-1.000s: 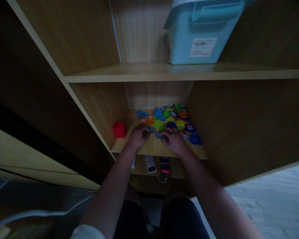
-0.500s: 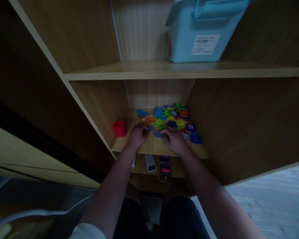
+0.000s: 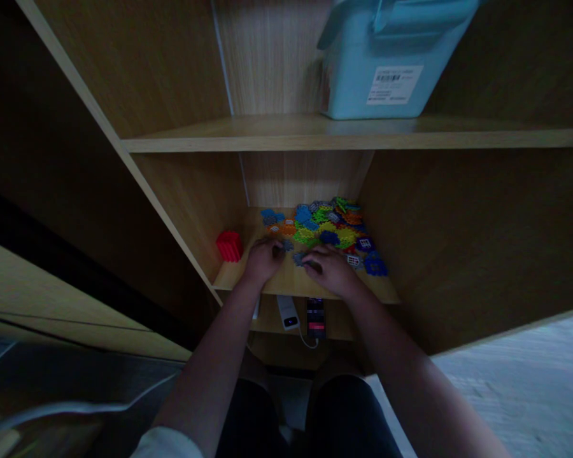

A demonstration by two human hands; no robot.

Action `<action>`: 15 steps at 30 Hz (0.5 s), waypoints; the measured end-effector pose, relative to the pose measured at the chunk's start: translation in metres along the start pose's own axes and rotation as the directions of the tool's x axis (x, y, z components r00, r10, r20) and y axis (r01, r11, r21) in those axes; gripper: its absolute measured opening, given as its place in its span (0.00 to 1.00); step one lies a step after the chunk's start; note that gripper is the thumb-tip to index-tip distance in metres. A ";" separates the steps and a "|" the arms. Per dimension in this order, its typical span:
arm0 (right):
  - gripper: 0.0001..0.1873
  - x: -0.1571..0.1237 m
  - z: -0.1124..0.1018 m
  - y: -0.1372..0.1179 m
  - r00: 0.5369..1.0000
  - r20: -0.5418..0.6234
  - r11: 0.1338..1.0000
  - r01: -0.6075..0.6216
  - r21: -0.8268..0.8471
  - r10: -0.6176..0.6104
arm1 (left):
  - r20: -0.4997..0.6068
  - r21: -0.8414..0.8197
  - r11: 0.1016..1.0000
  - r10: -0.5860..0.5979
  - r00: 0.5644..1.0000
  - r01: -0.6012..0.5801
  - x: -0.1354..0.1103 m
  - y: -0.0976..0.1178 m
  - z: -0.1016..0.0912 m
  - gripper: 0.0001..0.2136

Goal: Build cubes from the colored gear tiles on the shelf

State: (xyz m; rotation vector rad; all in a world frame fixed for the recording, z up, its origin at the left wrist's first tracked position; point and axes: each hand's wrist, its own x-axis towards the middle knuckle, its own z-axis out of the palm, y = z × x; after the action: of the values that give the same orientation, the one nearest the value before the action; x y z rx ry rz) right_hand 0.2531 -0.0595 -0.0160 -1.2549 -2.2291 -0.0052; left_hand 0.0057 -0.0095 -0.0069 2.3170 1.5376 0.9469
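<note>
My left hand [image 3: 265, 259] is curled over the middle shelf, its fingertips closed at the edge of a small grey toothed building tile [image 3: 287, 245]. Opposite it, my right hand [image 3: 332, 268] pinches a second grey building tile [image 3: 298, 258], partly covered by the fingers. The two tiles are close together but look apart. Behind and right of my hands spreads a pile of colourful toothed building tiles [image 3: 321, 222]. Orange tiles [image 3: 288, 227] and blue tiles [image 3: 272, 217] lie at the pile's left.
A red block of ridged pieces [image 3: 230, 246] stands by the shelf's left wall. Below are a white power bank [image 3: 288, 312] and a phone [image 3: 316, 318] joined by a cable. A light-blue lidded bin [image 3: 377, 63] sits on the upper shelf [image 3: 267, 141].
My right hand has shifted slightly left, and the grey tile in it has turned and now shows less of its face. My left hand has barely moved.
</note>
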 end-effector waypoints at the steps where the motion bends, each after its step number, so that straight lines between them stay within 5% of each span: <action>1: 0.06 0.000 0.001 0.002 0.999 0.002 0.998 0.043 0.046 -0.043 | -0.002 0.001 1.000 0.000 1.000 0.000 0.000 0.000 0.000 0.08; 8: 0.15 -0.001 0.001 0.004 0.995 -0.082 0.983 0.074 0.169 -0.061 | -0.020 0.000 1.000 0.000 1.000 0.000 -0.001 -0.001 0.001 0.08; 11: 0.05 -0.001 -0.005 -0.003 0.999 -0.008 0.990 0.045 0.131 -0.045 | -0.026 -0.006 1.000 0.008 1.000 -0.008 -0.001 -0.002 0.002 0.07; 15: 0.13 -0.001 -0.009 -0.007 0.994 0.068 0.992 0.073 0.105 -0.081 | -0.027 -0.022 1.000 0.010 1.000 -0.010 -0.001 -0.003 0.002 0.07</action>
State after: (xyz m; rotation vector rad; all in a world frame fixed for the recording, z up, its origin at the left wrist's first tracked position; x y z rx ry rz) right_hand 0.2517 -0.0667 -0.0073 -1.1300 -2.3074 0.1251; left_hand 0.0048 -0.0090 -0.0104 2.3079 1.5191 0.9969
